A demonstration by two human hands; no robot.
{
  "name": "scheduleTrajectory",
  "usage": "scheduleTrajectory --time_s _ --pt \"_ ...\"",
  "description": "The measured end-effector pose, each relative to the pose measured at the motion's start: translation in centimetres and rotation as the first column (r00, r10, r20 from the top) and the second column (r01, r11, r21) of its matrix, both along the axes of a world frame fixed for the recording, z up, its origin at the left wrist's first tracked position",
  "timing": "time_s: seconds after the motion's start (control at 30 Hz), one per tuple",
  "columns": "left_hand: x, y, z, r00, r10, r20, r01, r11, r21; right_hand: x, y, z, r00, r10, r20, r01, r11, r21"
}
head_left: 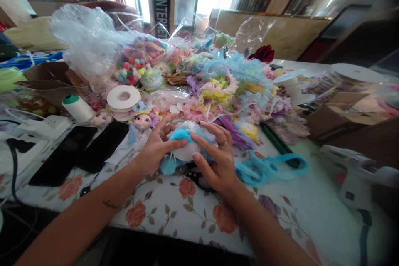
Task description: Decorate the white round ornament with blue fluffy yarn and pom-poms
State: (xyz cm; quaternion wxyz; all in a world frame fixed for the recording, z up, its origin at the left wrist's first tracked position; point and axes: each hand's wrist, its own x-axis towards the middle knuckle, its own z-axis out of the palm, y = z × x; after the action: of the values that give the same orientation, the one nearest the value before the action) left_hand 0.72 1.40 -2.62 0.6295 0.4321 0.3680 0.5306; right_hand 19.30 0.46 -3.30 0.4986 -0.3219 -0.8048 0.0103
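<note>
Both my hands hold a small white ball-like piece with blue fluff (187, 139) just above the flowered tablecloth (187, 212). My left hand (157, 147) grips its left side, thumb pressed across the front. My right hand (216, 158), a ring on one finger, cups its right side with fingers curled over the top. Black scissors (195, 176) lie under my right hand. A strip of blue fluffy trim (268, 168) trails off to the right of it.
Two black phones (81, 151) lie at left beside a white power strip (46, 126). A thread spool (76, 107), a ribbon roll (124, 99), small doll heads (143, 120) and heaps of pastel trims (230, 83) fill the back. A white glue gun (358, 174) rests at right.
</note>
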Motion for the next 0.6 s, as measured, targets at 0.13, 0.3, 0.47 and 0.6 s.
scheduleTrajectory --time_s 0.13,0.3,0.47,0.6 --pt "-0.1 0.0 0.0 0.999 0.038 -0.016 -0.038 0.999 0.021 0.0 0.0 -0.1 1.0 -0.015 -0.016 0.015 1.0 -0.005" --pt "-0.4 0.1 -0.2 0.96 0.101 -0.262 -0.049 0.979 0.196 0.0 0.0 -0.2 0.999 -0.042 0.0 0.042 0.997 0.069" --pt "-0.3 -0.2 -0.8 0.898 0.132 -0.42 -0.002 0.955 0.295 -0.7 -0.3 -0.4 0.995 -0.058 0.083 0.048 0.992 0.12" --pt "-0.1 -0.4 -1.2 0.89 0.139 -0.434 0.01 0.946 0.325 -1.2 -0.7 -0.5 0.987 -0.049 0.151 0.029 0.991 0.132"
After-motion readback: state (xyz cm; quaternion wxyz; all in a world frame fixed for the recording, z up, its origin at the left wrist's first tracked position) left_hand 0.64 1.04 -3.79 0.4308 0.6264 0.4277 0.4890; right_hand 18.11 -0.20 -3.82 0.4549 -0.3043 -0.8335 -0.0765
